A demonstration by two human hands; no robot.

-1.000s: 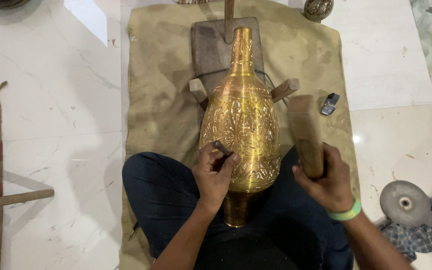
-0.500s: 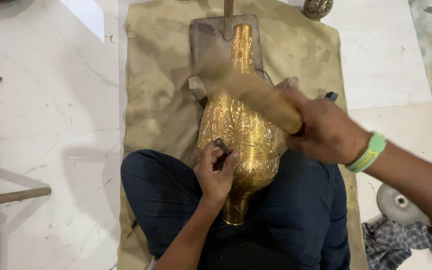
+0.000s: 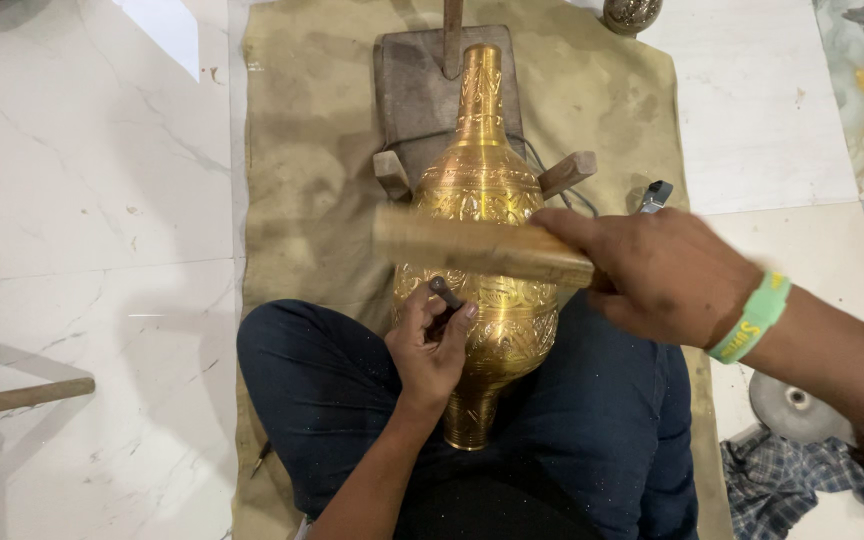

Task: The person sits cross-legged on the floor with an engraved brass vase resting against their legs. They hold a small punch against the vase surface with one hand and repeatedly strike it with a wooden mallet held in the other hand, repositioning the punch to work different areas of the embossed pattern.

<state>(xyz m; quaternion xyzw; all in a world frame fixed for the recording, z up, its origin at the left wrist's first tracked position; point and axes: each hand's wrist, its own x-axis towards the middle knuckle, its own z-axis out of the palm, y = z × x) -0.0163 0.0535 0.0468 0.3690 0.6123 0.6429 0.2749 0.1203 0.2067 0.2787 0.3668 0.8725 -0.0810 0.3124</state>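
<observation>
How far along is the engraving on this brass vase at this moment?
Done: the brass vase shows chased pattern over its neck and body. In hand: the left hand sets a small punch against the vase, and the right hand holds a wooden mallet over it. Left: cannot tell, since the underside is hidden.

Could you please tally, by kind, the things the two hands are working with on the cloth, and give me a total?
Engraved brass vase: 1
Wooden mallet, in the right hand: 1
Dark metal punch, in the left hand: 1
Wooden cradle pegs beside the vase: 2
Total: 5
</observation>
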